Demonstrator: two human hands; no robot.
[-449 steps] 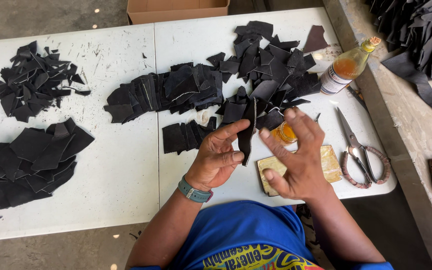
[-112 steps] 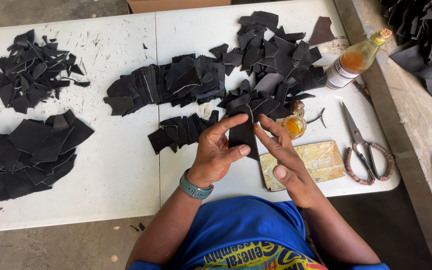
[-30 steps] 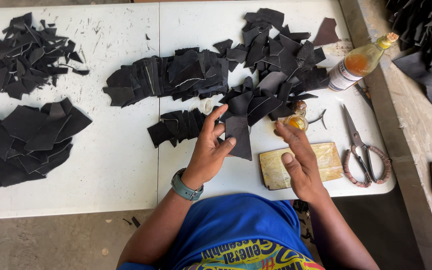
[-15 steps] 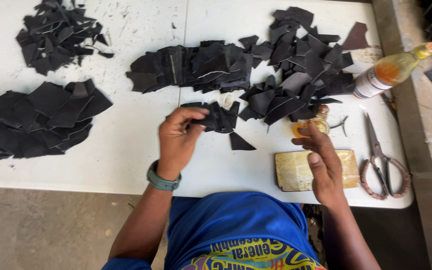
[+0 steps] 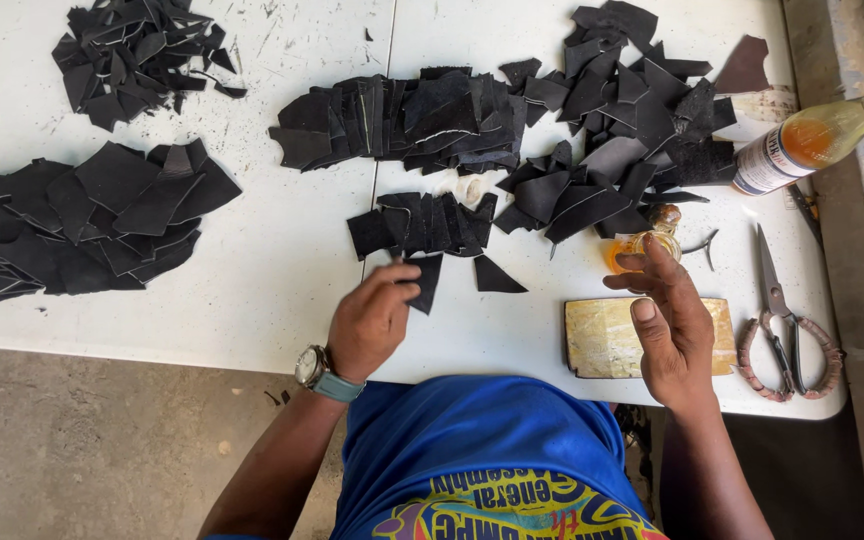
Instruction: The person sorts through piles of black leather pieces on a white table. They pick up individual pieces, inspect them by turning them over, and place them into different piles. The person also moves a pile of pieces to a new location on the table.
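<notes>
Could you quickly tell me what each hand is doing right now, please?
Left hand: closed on a black pointed leather piece.
Right hand: open, empty, fingers by a small amber jar.

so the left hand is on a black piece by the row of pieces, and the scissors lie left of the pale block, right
Not quite. The head view shows the scissors lying right of the pale block, not left. The rest holds: the left hand touches a black piece just below the row of pieces.
</notes>
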